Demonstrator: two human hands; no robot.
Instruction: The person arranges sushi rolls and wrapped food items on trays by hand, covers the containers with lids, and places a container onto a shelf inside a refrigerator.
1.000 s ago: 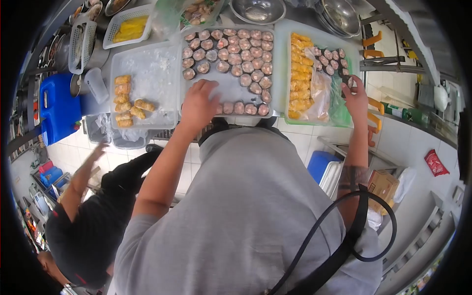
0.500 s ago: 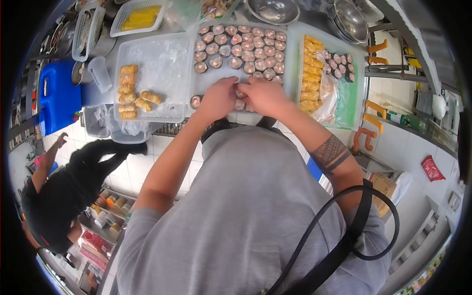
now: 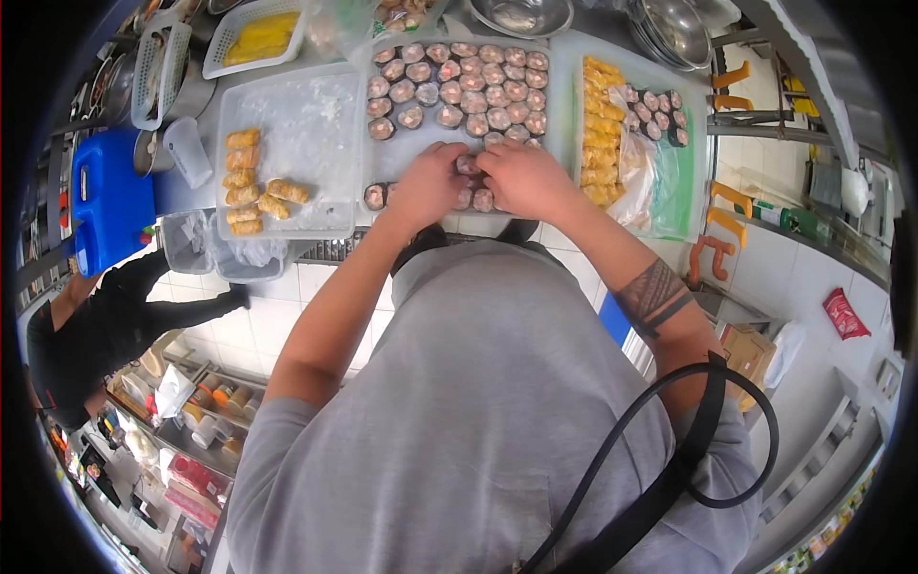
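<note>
My left hand (image 3: 430,184) and my right hand (image 3: 526,180) meet over the near part of a translucent white tray (image 3: 411,158). Between their fingertips they pinch one seaweed-wrapped meat roll (image 3: 468,165), pale pink filling facing up, dark wrapper around its side. Just below it, along the tray's near edge, more of these rolls (image 3: 483,200) stand in a row, partly covered by my hands. Several rows of the same rolls (image 3: 497,96) fill the far part of the tray, packed closer on the right than on the left.
To the left, a tray (image 3: 320,153) holds golden-brown wrapped rolls (image 3: 243,180). On the right, a green-bottomed tray (image 3: 679,182) carries yellow rolls (image 3: 601,124), dark-edged rolls and plastic film. Metal bowls (image 3: 521,14) stand behind. A co-worker in black (image 3: 76,335) is at the left.
The roll between my fingertips shows more clearly, as my fingers have shifted around it. The co-worker has moved further left. The whole view has shifted slightly.
</note>
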